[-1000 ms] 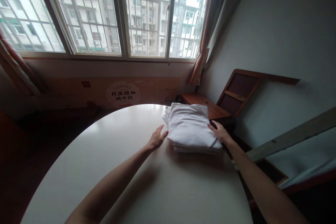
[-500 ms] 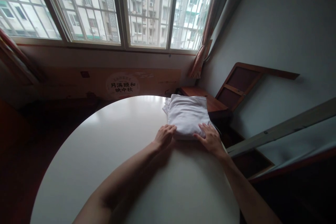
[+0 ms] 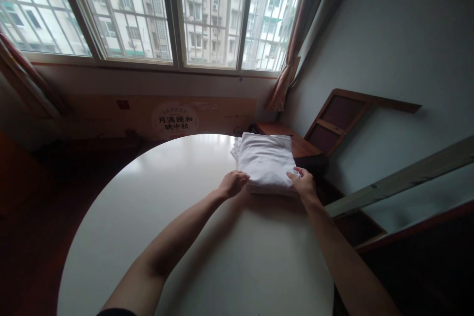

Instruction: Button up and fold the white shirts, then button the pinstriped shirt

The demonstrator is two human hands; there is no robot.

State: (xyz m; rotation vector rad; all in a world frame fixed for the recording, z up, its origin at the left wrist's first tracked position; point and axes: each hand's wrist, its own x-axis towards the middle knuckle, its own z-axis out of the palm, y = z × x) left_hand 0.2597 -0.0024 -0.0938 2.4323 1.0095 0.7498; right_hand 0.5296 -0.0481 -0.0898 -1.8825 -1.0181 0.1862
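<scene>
A stack of folded white cloth (image 3: pixel 267 158) lies at the far right side of the white round table (image 3: pixel 155 207), several layers showing at its left edge. My left hand (image 3: pixel 235 182) pinches the near left corner of the top layer between thumb and fingers. At the near right corner, my right hand (image 3: pixel 302 180) grips the same layer, its thumb on top of the fabric. The front edge of the top layer sits slightly above the layers below. Whether the cloth is a garment I cannot tell.
Behind the table stands a long printed cardboard box (image 3: pixel 211 113) under a barred window (image 3: pixel 207 15). A wooden chair (image 3: pixel 335 118) leans near the right wall, beside a brown wooden cabinet (image 3: pixel 274 129). A pale beam (image 3: pixel 400 177) runs along the right.
My right hand has gone from lying spread on the cloth to pinching its right corner. My left hand has shifted slightly up, and the cloth's front edge has risen a little.
</scene>
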